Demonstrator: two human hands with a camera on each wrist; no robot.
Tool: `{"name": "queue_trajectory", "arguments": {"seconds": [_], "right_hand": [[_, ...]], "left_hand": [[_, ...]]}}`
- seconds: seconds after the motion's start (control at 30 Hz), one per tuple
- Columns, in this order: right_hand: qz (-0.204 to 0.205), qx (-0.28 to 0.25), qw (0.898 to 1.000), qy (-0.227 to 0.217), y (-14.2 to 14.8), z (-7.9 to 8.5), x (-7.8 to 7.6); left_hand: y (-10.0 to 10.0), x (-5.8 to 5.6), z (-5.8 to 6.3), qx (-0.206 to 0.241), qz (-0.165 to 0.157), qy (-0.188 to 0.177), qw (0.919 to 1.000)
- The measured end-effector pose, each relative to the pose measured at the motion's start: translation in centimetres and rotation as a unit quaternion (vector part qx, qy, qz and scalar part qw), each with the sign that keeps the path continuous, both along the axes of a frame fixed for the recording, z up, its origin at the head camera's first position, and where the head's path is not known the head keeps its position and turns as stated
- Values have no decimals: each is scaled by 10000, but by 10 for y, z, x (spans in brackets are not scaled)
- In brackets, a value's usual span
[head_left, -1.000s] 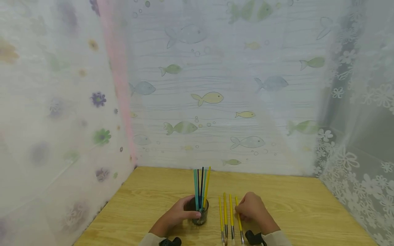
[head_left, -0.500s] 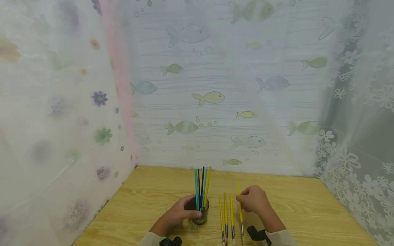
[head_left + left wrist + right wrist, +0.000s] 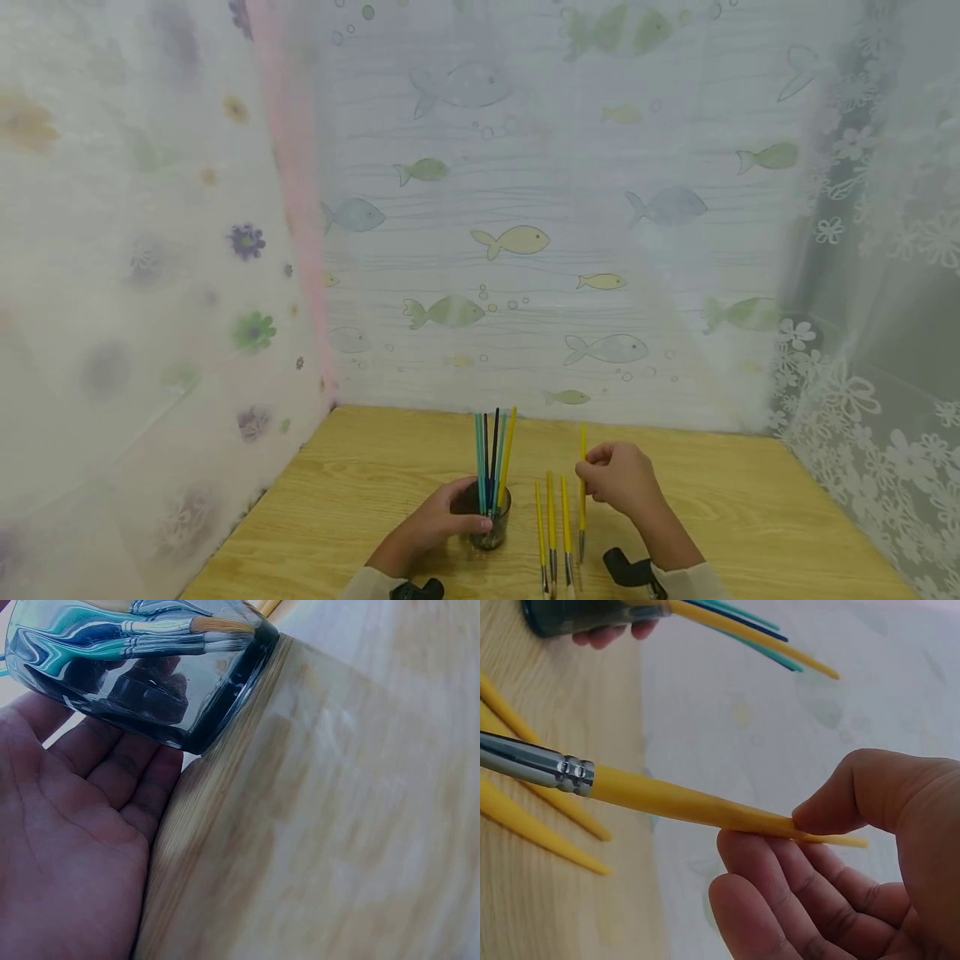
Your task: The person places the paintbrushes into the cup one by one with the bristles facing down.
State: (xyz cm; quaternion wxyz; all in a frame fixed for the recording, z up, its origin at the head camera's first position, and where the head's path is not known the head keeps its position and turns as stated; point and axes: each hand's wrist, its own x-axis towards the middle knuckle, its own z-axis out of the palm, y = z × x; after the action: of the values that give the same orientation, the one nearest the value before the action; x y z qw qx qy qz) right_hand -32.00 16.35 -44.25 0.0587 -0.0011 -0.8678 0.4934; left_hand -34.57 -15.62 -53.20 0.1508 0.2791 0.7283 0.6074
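Note:
My left hand [image 3: 431, 523] grips a dark, see-through glass [image 3: 492, 537] that stands on the table. Several turquoise and dark blue paintbrushes and a yellow one [image 3: 508, 450] lean inside it, handles up. Through the glass wall in the left wrist view, brush bristles [image 3: 217, 626] show near the bottom. My right hand [image 3: 628, 479] pinches a yellow paintbrush [image 3: 667, 799] between thumb and fingertips near the thin end of its handle. That brush hangs upright, its silver ferrule [image 3: 536, 761] pointing down. Beside it, three yellow paintbrushes [image 3: 566, 521] lie in a row, bristles towards me.
The wood-grain table [image 3: 390, 467] carries everything. A curtain with fish prints [image 3: 517, 240] hangs behind its far edge. Flowered sheets close off the left side [image 3: 150, 333] and the right side [image 3: 862, 400]. Dark devices [image 3: 630, 571] are strapped at both wrists.
My right hand has lifted the rightmost yellow paintbrush from the row, moving up and away from me, and the brush has swung upright. My left hand stays on the glass.

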Motion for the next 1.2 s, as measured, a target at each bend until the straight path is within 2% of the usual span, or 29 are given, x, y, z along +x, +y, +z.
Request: {"name": "queue_trajectory", "arguments": {"seconds": [0.37, 0.73, 0.93, 1.2], "right_hand": [[-156, -229, 9980, 560, -4, 20, 9], [-155, -380, 9961, 783, -6, 31, 15], [-87, -441, 9951, 882, -9, 36, 19], [279, -1055, 9876, 1128, -16, 38, 23]], "left_hand": [[0, -1, -1, -6, -15, 13, 10000], [1, 1, 0, 14, -31, 70, 10000], [1, 2, 2, 3, -95, 0, 10000], [0, 4, 4, -134, 3, -51, 9999]]}}
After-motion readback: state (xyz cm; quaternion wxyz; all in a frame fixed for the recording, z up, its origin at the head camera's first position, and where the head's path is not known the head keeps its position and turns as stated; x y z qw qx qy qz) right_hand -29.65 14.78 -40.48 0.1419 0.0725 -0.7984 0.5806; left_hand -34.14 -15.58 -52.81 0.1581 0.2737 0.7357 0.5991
